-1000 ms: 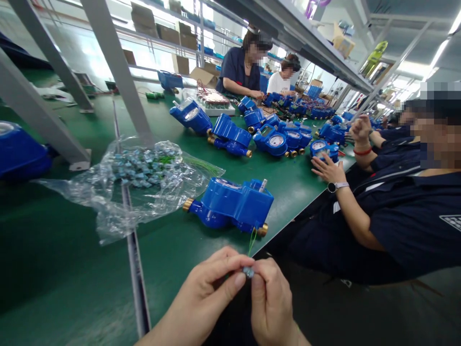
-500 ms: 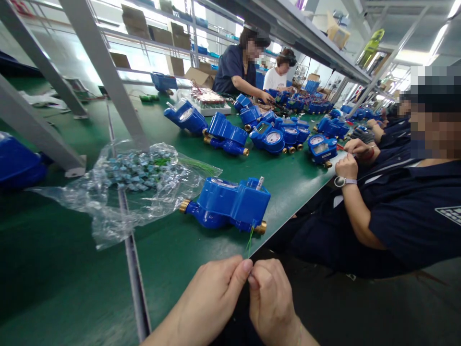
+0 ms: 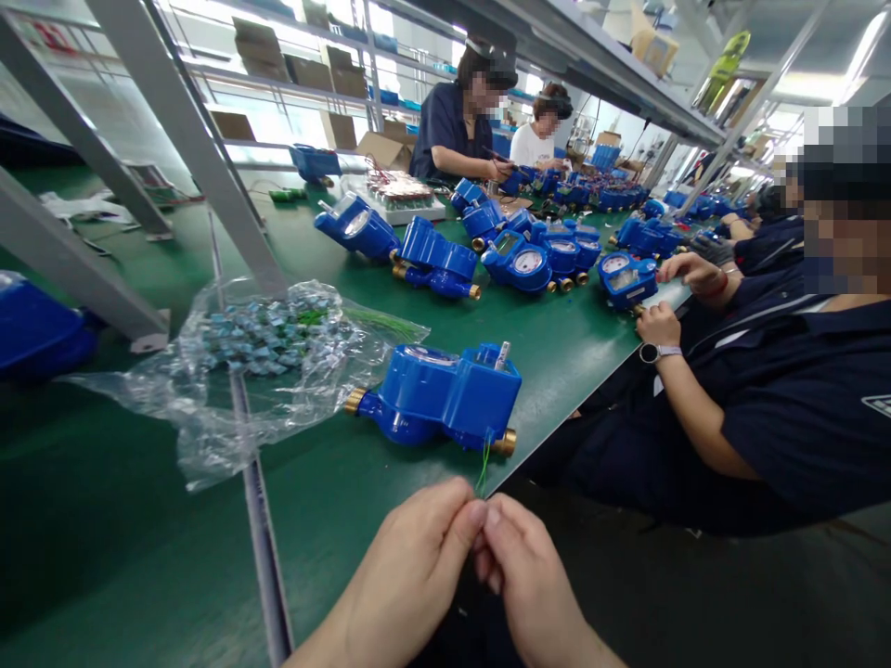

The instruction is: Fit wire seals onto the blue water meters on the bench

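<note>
A blue water meter (image 3: 445, 394) with brass threaded ends lies at the edge of the green bench in front of me. From its near lower corner a looped green wire (image 3: 484, 464) runs down to my fingers. My left hand (image 3: 418, 547) is closed, thumb and forefinger pinching the wire's end. Right against it, my right hand (image 3: 525, 557) is closed too, thumb and fingertips pressed together at the same spot. Whatever sits between the fingertips besides the wire is hidden. Left of the meter, a clear plastic bag (image 3: 243, 417) holds many small pale-blue tags with green wires.
Several more blue meters (image 3: 519, 260) stand farther along the bench (image 3: 334, 547). A co-worker (image 3: 766, 371) at right handles another meter (image 3: 626, 278); two people work across. Grey posts (image 3: 187, 139) rise at left, and a metal strip (image 3: 264, 557) crosses the bench.
My right hand has shifted its grip: its thumb now lies extended against the left fingertips, its fingers tucked beneath. The meter and bag stay in place. The co-worker at right has turned their meter.
</note>
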Available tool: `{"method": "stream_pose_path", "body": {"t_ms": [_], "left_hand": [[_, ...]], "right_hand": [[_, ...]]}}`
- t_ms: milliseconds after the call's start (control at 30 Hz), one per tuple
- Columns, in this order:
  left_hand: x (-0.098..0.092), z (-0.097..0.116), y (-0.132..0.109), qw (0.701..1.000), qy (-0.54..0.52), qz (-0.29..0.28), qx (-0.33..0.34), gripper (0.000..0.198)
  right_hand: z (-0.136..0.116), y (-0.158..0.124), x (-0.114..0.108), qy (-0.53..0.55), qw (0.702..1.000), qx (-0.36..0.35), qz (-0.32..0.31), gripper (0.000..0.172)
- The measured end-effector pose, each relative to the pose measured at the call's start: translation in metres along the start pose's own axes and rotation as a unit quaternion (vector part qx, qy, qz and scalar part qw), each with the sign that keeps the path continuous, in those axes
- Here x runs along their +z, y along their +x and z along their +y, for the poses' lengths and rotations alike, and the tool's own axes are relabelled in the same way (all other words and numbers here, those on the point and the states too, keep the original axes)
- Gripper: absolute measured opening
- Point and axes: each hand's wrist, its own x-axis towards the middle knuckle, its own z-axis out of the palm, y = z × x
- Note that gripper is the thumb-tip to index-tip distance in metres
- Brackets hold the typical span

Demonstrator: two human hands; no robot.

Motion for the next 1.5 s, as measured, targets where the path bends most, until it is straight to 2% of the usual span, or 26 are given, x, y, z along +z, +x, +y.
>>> {"method": "stream_pose_path", "body": {"t_ms": [33,100,167,200,267,333,367,433,500,567,600,633,700,767,800,867,967,1000,1033,1100,1167,1200,1267,1400,1433,1500], "left_hand": [[0.000,-0.001,0.001,1.000,-0.008,-0.004,-0.006,0.038],[0.000,-0.001,0.002,0.999,-0.022,-0.013,-0.020,0.040],[0.001,-0.002,0.002,0.999,-0.025,-0.020,-0.032,0.041],[0.002,-0.001,0.002,0.999,-0.023,-0.018,-0.035,0.041],[0.004,0.000,0.002,0.999,-0.012,-0.005,-0.030,0.040],[0.003,0.000,0.003,1.000,-0.005,0.006,-0.017,0.038],[0.003,0.000,0.003,1.000,-0.009,0.008,-0.015,0.038],[0.001,-0.002,0.005,0.999,-0.029,0.007,-0.021,0.039],[0.001,-0.004,0.006,0.998,-0.046,0.004,-0.030,0.041],[0.002,-0.004,0.006,0.998,-0.052,0.004,-0.035,0.042],[0.003,-0.004,0.006,0.998,-0.053,0.004,-0.034,0.041],[0.003,-0.003,0.007,0.998,-0.055,0.003,-0.033,0.041],[0.003,0.000,0.008,0.998,-0.058,0.006,-0.030,0.040],[0.002,0.002,0.009,0.998,-0.057,0.012,-0.030,0.040],[0.001,0.003,0.011,0.998,-0.059,0.017,-0.032,0.040],[0.000,0.003,0.012,0.997,-0.062,0.023,-0.037,0.040],[0.000,0.002,0.014,0.997,-0.058,0.017,-0.040,0.041],[0.000,0.003,0.014,0.998,-0.057,0.013,-0.038,0.041],[0.001,0.003,0.014,0.998,-0.057,0.012,-0.034,0.041],[0.002,0.004,0.015,0.998,-0.050,0.017,-0.028,0.039],[0.002,0.006,0.015,0.999,-0.035,0.023,-0.029,0.038],[0.001,0.007,0.016,0.999,-0.029,0.026,-0.032,0.038],[0.000,0.007,0.017,0.998,-0.028,0.031,-0.040,0.039],[0.000,0.006,0.018,0.998,-0.042,0.033,-0.043,0.041],[0.001,0.005,0.018,0.998,-0.045,0.032,-0.042,0.041],[0.002,0.005,0.018,0.997,-0.053,0.033,-0.038,0.040]], "right_hand": [[0.002,-0.001,-0.001,-0.066,0.996,-0.054,0.020,0.023],[0.006,-0.001,-0.004,-0.215,0.956,-0.186,0.073,0.015],[0.008,0.000,-0.007,-0.273,0.925,-0.245,0.096,0.014],[0.007,0.001,-0.008,-0.249,0.939,-0.222,0.078,0.016],[0.003,0.004,-0.009,-0.118,0.988,-0.099,0.012,0.025],[-0.001,0.005,-0.009,-0.002,0.999,0.012,-0.047,0.031],[-0.001,0.005,-0.008,0.001,0.999,0.020,-0.050,0.031],[0.001,0.003,-0.007,-0.108,0.992,-0.068,0.001,0.023],[0.007,0.002,-0.007,-0.265,0.939,-0.205,0.075,0.015],[0.010,0.004,-0.008,-0.341,0.890,-0.284,0.106,0.013],[0.010,0.006,-0.009,-0.334,0.897,-0.276,0.091,0.014],[0.008,0.008,-0.009,-0.296,0.923,-0.238,0.064,0.019],[0.003,0.011,-0.009,-0.165,0.980,-0.107,-0.005,0.030],[-0.002,0.012,-0.008,-0.084,0.995,-0.018,-0.044,0.034],[-0.003,0.012,-0.008,-0.098,0.994,-0.026,-0.032,0.033],[-0.001,0.011,-0.008,-0.212,0.968,-0.130,0.038,0.023],[0.006,0.012,-0.012,-0.361,0.880,-0.287,0.117,0.016],[0.006,0.014,-0.013,-0.353,0.883,-0.291,0.107,0.013],[0.006,0.016,-0.014,-0.318,0.906,-0.266,0.083,0.014],[0.003,0.019,-0.014,-0.213,0.960,-0.180,0.028,0.026],[-0.002,0.021,-0.013,-0.141,0.984,-0.104,-0.012,0.033],[-0.003,0.021,-0.013,-0.141,0.986,-0.089,-0.016,0.034],[-0.004,0.020,-0.013,-0.199,0.972,-0.124,0.019,0.027],[0.002,0.020,-0.017,-0.361,0.878,-0.289,0.120,0.016],[0.002,0.021,-0.018,-0.348,0.885,-0.288,0.107,0.016],[-0.001,0.023,-0.018,-0.260,0.939,-0.218,0.051,0.025]]}}
